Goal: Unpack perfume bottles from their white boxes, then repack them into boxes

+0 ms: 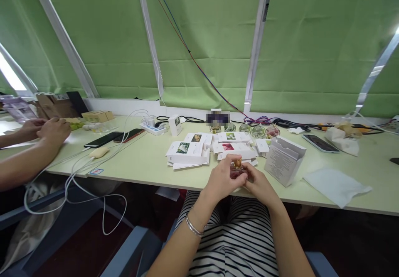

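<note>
Near the table's front edge, my left hand [222, 178] and my right hand [261, 184] are closed together around a small perfume bottle [236, 172] of reddish glass with a gold cap. The left fingers reach up beside the cap, and the right fingers wrap the body, hiding part of it. Just right of my hands stands a white carton [280, 163] with its top flaps open. Beyond the hands lie several white flower-print boxes [188, 149], some overlapping. Behind them, several round glass bottles [258, 131] sit in a row.
A white tissue [336, 183] and a phone [321, 143] lie to the right. Leftward are a small upright box [175, 125], a power strip [152, 128], dark phones [104, 139] and white cables [73, 173]. Another person's hands [55, 131] rest at far left.
</note>
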The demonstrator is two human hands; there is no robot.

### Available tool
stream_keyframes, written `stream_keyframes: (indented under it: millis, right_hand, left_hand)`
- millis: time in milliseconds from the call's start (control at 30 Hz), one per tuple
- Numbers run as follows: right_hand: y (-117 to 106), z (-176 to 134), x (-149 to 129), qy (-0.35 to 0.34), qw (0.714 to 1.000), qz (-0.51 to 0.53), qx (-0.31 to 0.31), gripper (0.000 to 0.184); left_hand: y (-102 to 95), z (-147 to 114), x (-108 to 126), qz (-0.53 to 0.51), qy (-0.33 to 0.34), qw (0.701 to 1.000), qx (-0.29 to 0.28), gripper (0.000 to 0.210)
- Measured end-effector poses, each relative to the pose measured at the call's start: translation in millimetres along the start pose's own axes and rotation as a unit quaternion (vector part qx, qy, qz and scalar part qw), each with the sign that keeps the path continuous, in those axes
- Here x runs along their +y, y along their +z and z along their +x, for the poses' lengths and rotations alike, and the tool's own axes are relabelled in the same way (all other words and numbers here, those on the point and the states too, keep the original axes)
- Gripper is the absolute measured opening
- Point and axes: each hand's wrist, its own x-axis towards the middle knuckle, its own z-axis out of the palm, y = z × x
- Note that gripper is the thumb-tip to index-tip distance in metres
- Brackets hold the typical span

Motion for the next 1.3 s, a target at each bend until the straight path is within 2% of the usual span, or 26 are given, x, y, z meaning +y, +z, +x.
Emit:
stream_keyframes:
  millis: [167, 233, 300, 367, 467, 533, 600, 733, 867, 967, 1033, 1100, 1167, 1233, 1300]
  right_hand:
    - [2, -2, -5, -0.015, 0.999, -0.021, 0.022, 0.033]
    - [4, -6, -6, -0.021, 0.998, -0.042, 0.032, 0.030]
    - [5, -12, -3, -0.046, 0.993, -0.083, 0.064, 0.025]
    - [1, -21, 1, -0.093, 0.977, -0.135, 0.139, 0.023]
    - [-14, -37, 7, -0.143, 0.916, -0.203, 0.315, 0.028]
    - [-29, -46, 9, -0.131, 0.879, -0.212, 0.407, 0.030]
    - [-44, -50, 12, -0.102, 0.874, -0.192, 0.434, 0.028]
    - [-61, -45, 26, -0.025, 0.910, -0.154, 0.385, 0.032]
    - [-61, -38, 37, 0.020, 0.943, -0.141, 0.300, 0.038]
    - [-53, -36, 30, -0.012, 0.972, -0.085, 0.217, 0.031]
    - [-44, -35, 22, -0.050, 0.990, -0.022, 0.132, 0.028]
    - [-34, -33, 14, -0.082, 0.995, 0.034, 0.045, 0.028]
    - [-24, -30, 9, -0.098, 0.992, 0.076, -0.007, 0.032]
    - [-16, -29, 7, -0.103, 0.990, 0.102, -0.001, 0.036]
    - [-13, -28, 6, -0.118, 0.985, 0.117, 0.056, 0.039]
  left_hand:
    - [5.8, -6, -13, -0.121, 0.047, 0.991, -0.022, 0.061]
    - [6.6, -6, -18, -0.196, 0.061, 0.978, -0.031, 0.072]
    - [6.5, -5, -23, -0.271, 0.046, 0.961, -0.028, 0.075]
    - [6.0, -3, -27, -0.311, 0.012, 0.950, -0.016, 0.069]
    - [5.0, -1, -28, -0.325, -0.024, 0.945, -0.008, 0.064]
    - [4.4, -2, -27, -0.324, -0.030, 0.946, -0.017, 0.062]
    - [3.7, -3, -24, -0.315, -0.027, 0.948, -0.030, 0.060]
    - [2.1, -6, -20, -0.296, -0.031, 0.954, -0.048, 0.057]
    - [1.2, -6, -22, -0.288, -0.029, 0.955, -0.061, 0.056]
    - [0.9, -5, -23, -0.272, -0.017, 0.961, -0.054, 0.060]
    - [0.8, -6, -24, -0.272, -0.007, 0.961, -0.039, 0.063]
    - [0.8, -6, -24, -0.299, 0.004, 0.954, -0.025, 0.064]
    - [1.2, -6, -24, -0.339, 0.012, 0.941, -0.011, 0.064]
    - [2.0, -6, -25, -0.363, 0.016, 0.932, 0.012, 0.063]
    - [2.7, -6, -26, -0.359, 0.015, 0.932, 0.034, 0.060]
